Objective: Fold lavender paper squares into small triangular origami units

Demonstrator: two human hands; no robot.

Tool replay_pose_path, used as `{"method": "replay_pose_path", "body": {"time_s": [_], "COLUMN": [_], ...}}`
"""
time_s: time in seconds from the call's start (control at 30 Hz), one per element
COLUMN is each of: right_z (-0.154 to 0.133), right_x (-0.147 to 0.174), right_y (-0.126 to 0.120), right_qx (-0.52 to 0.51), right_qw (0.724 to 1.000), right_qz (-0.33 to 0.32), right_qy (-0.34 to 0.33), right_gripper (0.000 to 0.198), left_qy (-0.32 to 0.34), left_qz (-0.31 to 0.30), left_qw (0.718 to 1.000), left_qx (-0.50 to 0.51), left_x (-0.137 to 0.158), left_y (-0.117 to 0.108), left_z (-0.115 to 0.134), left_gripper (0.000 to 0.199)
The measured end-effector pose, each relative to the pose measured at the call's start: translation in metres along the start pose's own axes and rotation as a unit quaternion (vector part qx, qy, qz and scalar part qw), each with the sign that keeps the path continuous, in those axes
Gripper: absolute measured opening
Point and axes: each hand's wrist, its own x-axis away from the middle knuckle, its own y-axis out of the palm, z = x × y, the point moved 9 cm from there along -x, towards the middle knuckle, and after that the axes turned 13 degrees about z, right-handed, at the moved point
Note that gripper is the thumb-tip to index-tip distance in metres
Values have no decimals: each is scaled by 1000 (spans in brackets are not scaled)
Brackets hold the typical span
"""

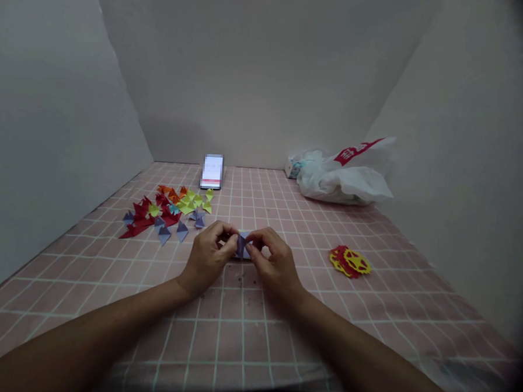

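Observation:
Between my two hands is a small piece of purple folded paper (pixel 241 246), pinched from both sides. My left hand (pixel 210 250) grips its left edge between thumb and fingers. On the other side, the thumb and forefinger of my right hand (pixel 276 261) are closed on its right edge. Behind and under the paper lies something flat and pale, mostly hidden by the hands. Left of my left hand sits a group of folded paper pieces, among them purple ones (pixel 182 231), red ones (pixel 139 227), yellow-green ones (pixel 191 201) and orange ones (pixel 164 190).
A phone (pixel 212 172) with a lit, blurred screen stands upright at the back. At the back right lies a white plastic bag (pixel 345 180) beside a small box (pixel 293 168). Red and yellow star cut-outs (pixel 357 261) are stacked on the right of the checked tablecloth (pixel 249 336).

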Motion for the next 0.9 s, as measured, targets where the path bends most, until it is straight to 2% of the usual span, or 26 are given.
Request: {"method": "replay_pose_path", "body": {"time_s": [0.2,0.4,0.47,0.77,0.9], "right_z": [-3,4,7,17,20], "right_x": [1,5,6,6,7], "right_y": [-1,3,3,4,6], "right_qx": [15,-34,-39,-61,-81], "right_qw": [1000,998,997,991,986], "right_qz": [-2,-15,-13,-12,-19], "right_qy": [-9,55,72,123,142], "right_gripper": [14,12,12,13,11], "left_qy": [38,150,170,138,157], "left_qz": [-8,-12,-17,0,-1], "left_qw": [999,987,983,989,986], "left_qx": [-20,-63,-66,-44,-53], "left_x": [5,14,16,12,14], "left_y": [2,4,5,3,3], "left_z": [12,27,28,25,27], "left_gripper": [9,7,7,8,8]}}
